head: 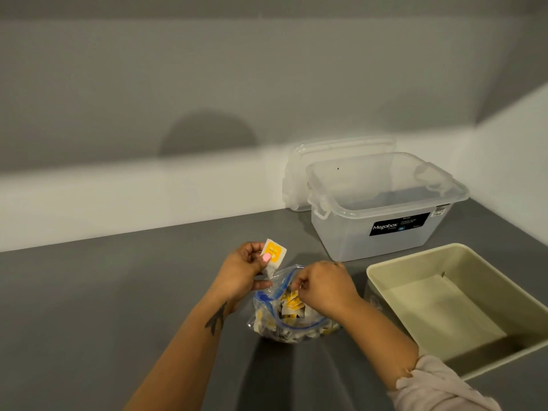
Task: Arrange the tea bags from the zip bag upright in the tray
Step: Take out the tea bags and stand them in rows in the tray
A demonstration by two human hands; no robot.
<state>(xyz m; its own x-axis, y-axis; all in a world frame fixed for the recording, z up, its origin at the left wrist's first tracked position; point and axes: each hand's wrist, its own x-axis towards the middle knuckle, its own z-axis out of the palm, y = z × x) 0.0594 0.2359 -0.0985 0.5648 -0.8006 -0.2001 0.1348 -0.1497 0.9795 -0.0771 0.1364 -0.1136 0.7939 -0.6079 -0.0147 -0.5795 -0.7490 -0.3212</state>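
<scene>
A clear zip bag (284, 318) with a blue seal lies open on the grey counter, holding several yellow-and-white tea bags. My left hand (241, 272) pinches one yellow-and-white tea bag (274, 253) above the bag's left edge, lower fingers on the bag's rim. My right hand (324, 287) reaches into the bag's mouth and pinches another tea bag (292, 298) inside. The beige tray (382, 277) stands to the right with nothing in it.
A clear plastic storage box (370, 238) with a black label stands behind the tray, its lid (296, 161) leaning against the wall. The grey counter (118, 307) stretches left. White walls meet in a corner at the back right.
</scene>
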